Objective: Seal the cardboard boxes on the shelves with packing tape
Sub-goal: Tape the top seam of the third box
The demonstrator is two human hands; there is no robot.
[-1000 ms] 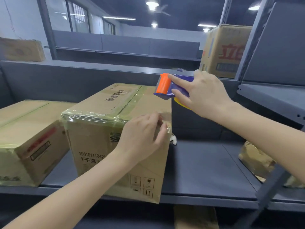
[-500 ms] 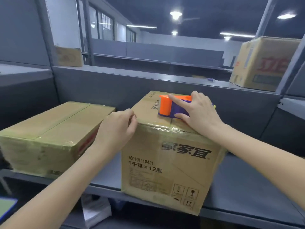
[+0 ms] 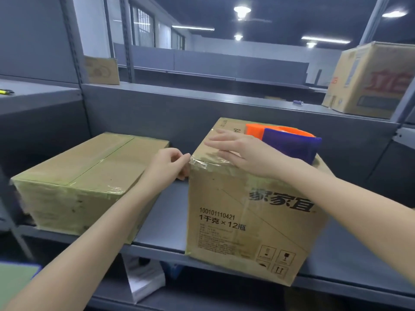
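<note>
My right hand [image 3: 244, 153] has let go of the orange-and-blue tape dispenser [image 3: 289, 141], fingers spread flat over the printed brown cardboard box [image 3: 251, 212] at the grey metal shelf's [image 3: 161, 221] front edge; left hand [image 3: 167, 164], moved down, pinches its taped corner.

Warehouse or stockroom: rows of grey metal shelves [image 3: 224, 243], taped cardboard boxes [image 3: 78, 176] on them, more shelving aisles behind, ceiling strip lights [image 3: 193, 28], barred windows [image 3: 143, 30].
</note>
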